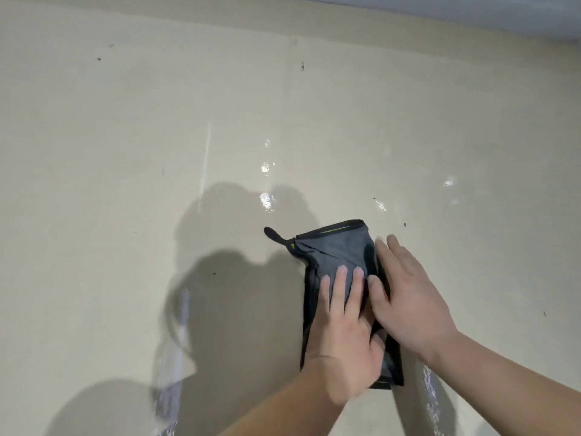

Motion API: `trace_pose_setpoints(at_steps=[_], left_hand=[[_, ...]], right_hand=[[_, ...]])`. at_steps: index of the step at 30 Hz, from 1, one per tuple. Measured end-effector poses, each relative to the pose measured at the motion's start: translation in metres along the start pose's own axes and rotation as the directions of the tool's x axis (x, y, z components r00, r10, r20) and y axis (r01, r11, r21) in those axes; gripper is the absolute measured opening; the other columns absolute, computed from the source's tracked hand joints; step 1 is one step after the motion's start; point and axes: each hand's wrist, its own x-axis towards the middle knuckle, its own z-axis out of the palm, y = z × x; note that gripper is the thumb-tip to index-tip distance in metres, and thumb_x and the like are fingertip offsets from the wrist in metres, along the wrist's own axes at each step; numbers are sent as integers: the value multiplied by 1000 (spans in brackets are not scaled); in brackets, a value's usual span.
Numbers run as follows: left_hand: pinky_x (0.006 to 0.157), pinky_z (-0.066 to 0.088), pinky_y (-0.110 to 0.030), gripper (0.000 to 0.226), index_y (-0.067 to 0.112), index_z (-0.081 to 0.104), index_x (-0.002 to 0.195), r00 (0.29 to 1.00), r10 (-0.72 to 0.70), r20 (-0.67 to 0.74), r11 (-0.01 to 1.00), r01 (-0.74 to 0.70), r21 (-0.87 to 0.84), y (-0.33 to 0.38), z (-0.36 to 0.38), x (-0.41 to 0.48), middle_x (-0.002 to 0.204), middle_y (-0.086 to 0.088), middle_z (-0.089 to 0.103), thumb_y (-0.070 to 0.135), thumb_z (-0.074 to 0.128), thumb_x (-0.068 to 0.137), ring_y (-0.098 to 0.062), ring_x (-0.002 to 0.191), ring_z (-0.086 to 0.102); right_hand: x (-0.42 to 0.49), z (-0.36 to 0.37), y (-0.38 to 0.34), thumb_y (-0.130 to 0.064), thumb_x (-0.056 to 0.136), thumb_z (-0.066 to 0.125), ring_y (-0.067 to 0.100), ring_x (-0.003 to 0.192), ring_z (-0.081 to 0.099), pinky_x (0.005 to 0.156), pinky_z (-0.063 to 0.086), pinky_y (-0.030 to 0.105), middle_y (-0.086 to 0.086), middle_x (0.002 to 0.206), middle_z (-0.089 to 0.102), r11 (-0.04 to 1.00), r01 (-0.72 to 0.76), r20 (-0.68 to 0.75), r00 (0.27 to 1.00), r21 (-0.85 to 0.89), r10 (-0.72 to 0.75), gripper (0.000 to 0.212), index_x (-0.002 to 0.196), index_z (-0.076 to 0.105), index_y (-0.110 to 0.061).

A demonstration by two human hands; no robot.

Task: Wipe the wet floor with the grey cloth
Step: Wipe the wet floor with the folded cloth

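Note:
The grey cloth (336, 250), dark-edged with a black hanging loop and a thin green stripe, lies folded on the pale beige floor (125, 152) right of centre. My left hand (344, 335) presses flat on its lower middle, fingers spread and pointing away from me. My right hand (408, 297) lies flat along the cloth's right edge, fingers extended, partly on the cloth and partly on the floor. Both palms push down rather than grip. Wet glints (267, 199) show on the floor just beyond the cloth, and more shine near its lower right (430, 401).
A wet streak (176, 341) runs down the floor at lower left, inside my shadow. Small dark specks dot the floor. A grey wall base (471, 14) borders the floor at the top right.

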Motion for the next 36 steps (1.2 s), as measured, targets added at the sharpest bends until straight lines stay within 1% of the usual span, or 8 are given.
trace_pose_setpoints(at_steps=[2, 5, 9, 14, 18, 23, 27, 36], left_hand=[[123, 2, -63, 74, 11, 6, 163, 998, 47, 41, 999, -48, 17, 17, 3, -2, 170, -20, -8, 45, 31, 102, -45, 153, -21], [125, 14, -54, 59, 15, 48, 149, 996, 66, -64, 975, -78, -209, 10, 2, 2, 167, -13, 26, 27, 43, 92, -37, 157, 11], [112, 41, -38, 42, 9, 71, 117, 953, 66, -295, 927, -168, -334, -21, -13, 13, 131, -5, 67, 16, 42, 87, -20, 130, 54], [94, 48, -33, 24, 11, 71, 96, 916, -13, -402, 942, -124, -313, -35, -27, 7, 111, -3, 65, 10, 49, 85, -25, 101, 58], [86, 49, -36, 25, 7, 68, 95, 914, 17, -406, 963, -124, -238, -19, -41, 13, 102, -6, 60, 7, 44, 88, -26, 90, 54], [99, 48, -40, 40, 10, 66, 112, 985, 10, -173, 985, -40, -170, 19, -64, 29, 132, -12, 53, 12, 43, 79, -35, 116, 55], [115, 30, -32, 46, 18, 47, 140, 983, -159, 89, 975, 170, -141, 65, -82, 35, 161, -5, 22, 19, 48, 93, -30, 142, 29], [96, 49, -44, 41, 20, 45, 133, 857, -297, 422, 954, 283, 98, 156, -99, 57, 130, -1, 40, 24, 53, 94, -26, 119, 49]], right_hand=[[-15, 3, 21, -27, 104, 45, 6, 156, 8, 118, 13, 19, -6, 171, 13, 996, -68, 34, 997, 59, 66, 64, 163, 20, -27], [-34, 10, 36, -21, 105, 44, -2, 155, 6, 118, 16, 17, -14, 171, 8, 993, -37, 39, 999, 108, 33, 61, 162, 23, -27], [-36, 39, 25, -16, 103, 44, -6, 153, 0, 119, 8, 10, -20, 169, 4, 976, 143, 78, 984, 167, -158, 67, 161, 15, -34], [-32, 89, 15, -34, 101, 20, 33, 156, -19, 127, 2, 45, 17, 170, -7, 980, 158, 164, 977, -124, -137, 70, 161, 0, -5], [-23, 74, 37, -47, 99, 8, 20, 153, -30, 122, -11, 42, 7, 168, -24, 959, 264, 156, 957, -106, -246, 73, 161, -11, -13], [15, 24, 111, -68, 85, -22, 19, 152, -30, 127, -6, 46, 3, 164, -31, 879, 432, 261, 888, -201, -377, 88, 158, -18, -19], [39, -7, 165, -74, 92, -3, 18, 146, -41, 125, -15, 46, 1, 157, -44, 838, 460, 434, 845, -294, -312, 81, 146, -36, -25], [29, -24, 239, -89, 85, 7, 17, 147, -41, 124, -17, 49, 4, 163, -37, 759, 604, 367, 782, -245, -504, 103, 158, -24, -23]])
